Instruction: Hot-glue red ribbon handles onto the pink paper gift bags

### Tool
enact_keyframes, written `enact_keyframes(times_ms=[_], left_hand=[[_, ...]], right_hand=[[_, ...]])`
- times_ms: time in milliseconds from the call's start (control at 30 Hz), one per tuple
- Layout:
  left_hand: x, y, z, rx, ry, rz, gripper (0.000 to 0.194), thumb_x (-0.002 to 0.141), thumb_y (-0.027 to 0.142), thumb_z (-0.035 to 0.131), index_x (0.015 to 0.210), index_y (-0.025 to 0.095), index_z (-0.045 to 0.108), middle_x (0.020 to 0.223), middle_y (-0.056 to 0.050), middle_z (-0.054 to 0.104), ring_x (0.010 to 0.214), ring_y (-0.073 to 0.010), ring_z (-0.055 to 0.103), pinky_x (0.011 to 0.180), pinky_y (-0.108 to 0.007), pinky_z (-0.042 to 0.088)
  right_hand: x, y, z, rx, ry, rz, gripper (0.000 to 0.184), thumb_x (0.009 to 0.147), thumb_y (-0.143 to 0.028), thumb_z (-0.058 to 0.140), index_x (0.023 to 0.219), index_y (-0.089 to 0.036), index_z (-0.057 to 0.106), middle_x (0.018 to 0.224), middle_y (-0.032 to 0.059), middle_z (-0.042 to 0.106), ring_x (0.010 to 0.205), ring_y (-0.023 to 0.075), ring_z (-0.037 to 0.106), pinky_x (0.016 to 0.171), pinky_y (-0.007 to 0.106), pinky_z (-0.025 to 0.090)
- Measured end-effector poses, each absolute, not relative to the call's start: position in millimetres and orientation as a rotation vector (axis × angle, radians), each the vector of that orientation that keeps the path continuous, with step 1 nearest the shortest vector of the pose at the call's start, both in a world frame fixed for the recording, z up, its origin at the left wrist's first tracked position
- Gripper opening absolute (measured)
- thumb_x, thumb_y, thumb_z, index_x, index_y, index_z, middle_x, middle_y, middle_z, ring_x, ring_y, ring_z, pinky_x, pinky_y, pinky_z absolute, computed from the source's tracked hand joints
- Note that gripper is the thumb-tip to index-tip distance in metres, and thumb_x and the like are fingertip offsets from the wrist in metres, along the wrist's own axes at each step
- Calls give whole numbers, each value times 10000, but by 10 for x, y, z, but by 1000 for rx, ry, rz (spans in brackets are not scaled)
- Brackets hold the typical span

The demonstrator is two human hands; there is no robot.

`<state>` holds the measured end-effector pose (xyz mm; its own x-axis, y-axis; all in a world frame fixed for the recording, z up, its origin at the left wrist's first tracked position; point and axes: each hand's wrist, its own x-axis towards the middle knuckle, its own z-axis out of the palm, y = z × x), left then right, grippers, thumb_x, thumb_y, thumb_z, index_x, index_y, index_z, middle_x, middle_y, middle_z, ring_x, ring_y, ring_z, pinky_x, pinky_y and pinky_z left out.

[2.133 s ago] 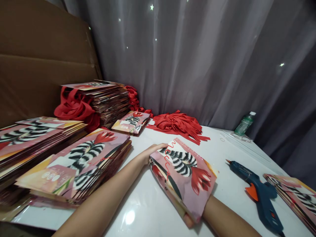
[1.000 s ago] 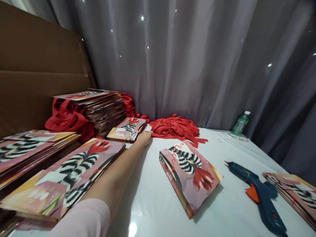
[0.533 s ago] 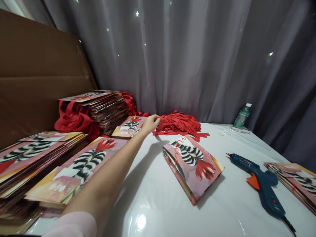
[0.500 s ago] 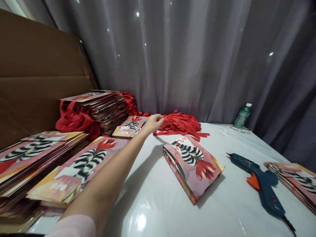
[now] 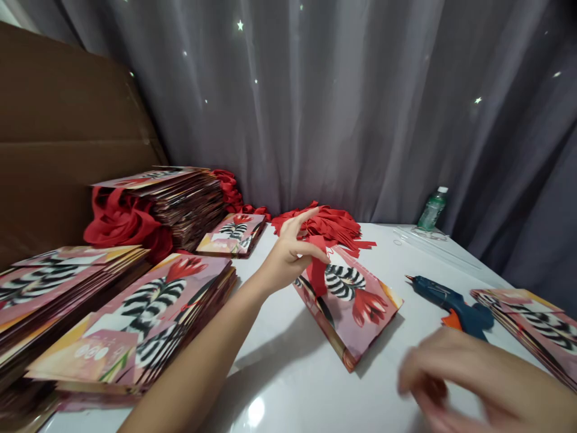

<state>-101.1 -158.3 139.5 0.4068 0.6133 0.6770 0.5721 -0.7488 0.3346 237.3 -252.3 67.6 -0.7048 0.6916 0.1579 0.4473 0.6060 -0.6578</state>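
My left hand (image 5: 288,255) is over the white table with a strip of red ribbon (image 5: 318,273) pinched in its lower fingers, its upper finger stretched out. The strip dangles in front of a folded printed paper bag (image 5: 349,300) with zebra stripes and a red flower. Behind the hand lies a heap of red ribbons (image 5: 336,224). At the lower right, my right hand (image 5: 469,373) is smeared by motion, fingers bent, and whether anything is in them does not show. It covers the lower part of a blue glue gun (image 5: 455,300) with an orange trigger.
On the left are stacks of printed bags (image 5: 157,313) and a taller pile (image 5: 184,198) with red ribbon beside a cardboard sheet (image 5: 67,102). More bags (image 5: 532,319) lie at the right edge. A green bottle (image 5: 433,210) stands by the grey curtain (image 5: 338,108).
My left hand has come back from the ribbon heap towards me, bringing a red strip over the bag. My right hand has come into view at the lower right. The view has shifted slightly.
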Motion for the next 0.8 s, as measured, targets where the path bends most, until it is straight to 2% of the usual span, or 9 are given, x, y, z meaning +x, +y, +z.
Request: enact_keyframes(times_ms=[67,133,267,367,500,633,700,733,800], left_hand=[[-1064,-1581,1320,2568,1053,1307,364,812,-10,540,769,260,780,1559,3,318,1406,-275,343,1052,-435,460],[-1095,-1577,1267,2567,1032,1344,376,804,-20,540,758,267,779,1565,22,314,1399,-271,348,1036,-424,474],[-1108,-1576,1209,2577,1051,1355,395,773,-52,552,747,269,781,1591,43,267,1392,-282,351,1063,-457,435],[-1089,-1593,1139,2616,1032,1304,372,764,-43,595,745,276,785,1596,35,258,1373,-293,362,1093,-497,376],[-982,-1678,1018,2638,992,1249,325,749,-5,653,770,290,789,1581,0,287,1380,-306,335,1111,-526,318],[-898,-1845,1090,2516,1011,1299,211,813,133,644,914,272,768,1563,-56,314,1385,-295,351,1092,-472,364],[-956,-1947,1181,2388,1107,1335,254,876,247,586,1106,239,693,1458,-120,459,1296,-267,473,1043,-425,427],[-1009,-2000,1212,2332,1165,1265,280,905,290,539,1151,219,654,1318,-126,583,1180,-241,568,975,-382,480],[-1124,-2104,1199,2312,1260,710,249,943,317,469,1068,211,656,948,-57,719,840,-180,672,755,-282,539]], right_hand=[[2192,-2266,709,-1114,-2553,888,97,877,-272,613,906,-221,690,841,37,684,742,179,626,669,281,482],[1982,-2070,709,-1342,-2663,939,108,836,-226,576,824,-201,681,759,41,670,688,191,611,622,282,438],[1590,-1886,675,-1279,-2606,1015,296,857,-233,505,1128,-195,616,873,62,679,766,224,623,692,314,448],[1356,-1811,697,-1191,-2495,1039,305,917,-314,468,1166,-177,580,922,85,677,792,235,626,738,349,469],[1074,-1718,739,-738,-2152,1150,428,930,-467,520,1255,-189,527,1196,120,612,1078,254,579,907,380,468],[947,-1698,744,-528,-1912,1395,345,918,-502,570,977,-172,651,927,77,685,882,225,648,799,365,523],[994,-1684,744,-428,-1806,1520,324,923,-485,581,879,-176,672,857,63,705,841,208,675,804,361,539],[1036,-1666,742,-403,-1719,1569,315,910,-486,603,856,-183,669,841,56,712,813,197,686,793,354,550],[1128,-1607,736,-424,-1460,1652,307,860,-509,664,842,-204,638,749,15,702,627,144,666,643,291,568]])
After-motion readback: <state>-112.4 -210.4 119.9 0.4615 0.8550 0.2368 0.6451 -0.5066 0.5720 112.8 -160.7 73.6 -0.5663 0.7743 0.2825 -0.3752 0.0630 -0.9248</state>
